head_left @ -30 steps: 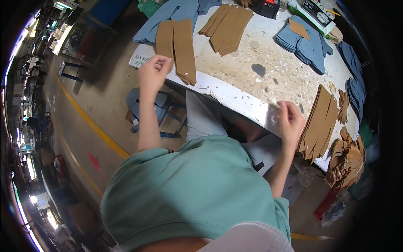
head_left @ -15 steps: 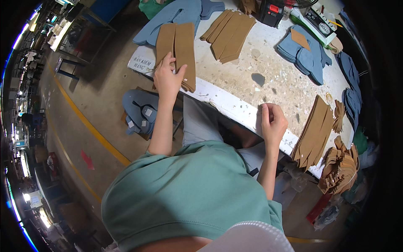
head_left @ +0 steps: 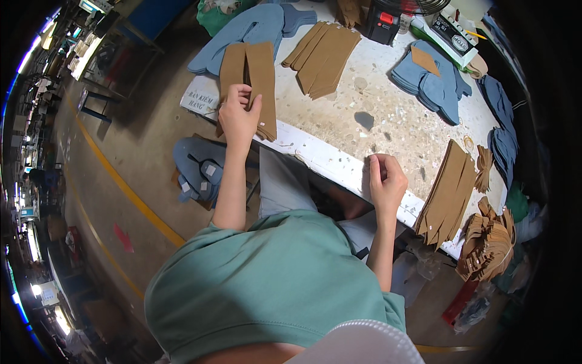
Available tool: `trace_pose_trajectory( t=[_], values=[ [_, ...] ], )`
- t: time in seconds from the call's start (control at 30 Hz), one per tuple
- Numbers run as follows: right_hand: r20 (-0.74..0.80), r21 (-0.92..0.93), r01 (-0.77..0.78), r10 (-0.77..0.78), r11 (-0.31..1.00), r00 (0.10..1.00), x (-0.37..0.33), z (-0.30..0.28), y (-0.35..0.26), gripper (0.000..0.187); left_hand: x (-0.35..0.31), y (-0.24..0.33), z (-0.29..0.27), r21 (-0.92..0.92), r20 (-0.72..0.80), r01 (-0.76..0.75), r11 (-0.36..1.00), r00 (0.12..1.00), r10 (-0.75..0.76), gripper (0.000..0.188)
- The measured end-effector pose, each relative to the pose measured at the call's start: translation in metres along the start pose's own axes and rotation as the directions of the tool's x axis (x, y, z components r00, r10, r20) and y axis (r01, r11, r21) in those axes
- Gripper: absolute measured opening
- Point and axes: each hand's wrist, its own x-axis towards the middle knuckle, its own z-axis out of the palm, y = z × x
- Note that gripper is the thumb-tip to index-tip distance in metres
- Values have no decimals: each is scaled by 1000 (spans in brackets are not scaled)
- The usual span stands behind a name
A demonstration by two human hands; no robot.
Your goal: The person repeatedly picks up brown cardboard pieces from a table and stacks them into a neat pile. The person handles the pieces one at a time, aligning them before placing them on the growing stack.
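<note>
My left hand (head_left: 239,121) rests on two side-by-side stacks of brown cut pieces (head_left: 262,70) at the table's left end. Its fingers are bent, with a gap between them and the thumb; it grips nothing that I can see. By the table's near edge, my right hand (head_left: 388,182) is loosely closed, thumb against curled fingers, with nothing visible in it. Beyond the left hand, blue cut pieces (head_left: 233,33) lie partly under the brown ones. A fanned group of brown pieces (head_left: 327,57) lies farther right.
The worn white table (head_left: 339,124) carries blue pieces (head_left: 427,85) at the far right and brown strips (head_left: 445,194) at the near right. A bundle of brown pieces (head_left: 485,242) sits at its right corner. Below the left edge are labelled blue pieces (head_left: 197,161). A black device (head_left: 382,24) stands at the back.
My left hand's fingers have curled in a little over the brown pieces. The right hand stays by the table edge. The whole view has shifted slightly.
</note>
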Motion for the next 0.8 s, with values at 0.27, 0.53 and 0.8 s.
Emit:
trace_pose_trajectory(
  t=[0.27, 0.53, 0.8],
  values=[
    [544, 631, -492, 111, 600, 832, 43, 17, -21, 35, -32, 40, 5, -793, 451, 401, 459, 893, -1, 51],
    [528, 402, -193, -54, 895, 848, 34, 64, -43, 52, -8, -1, -29, 36, 68, 41, 999, 997, -43, 32],
    [394, 164, 151, -205, 975, 896, 25, 41, -53, 44, 42, -68, -17, 384, -194, -77, 920, 967, 162, 36]
  ],
)
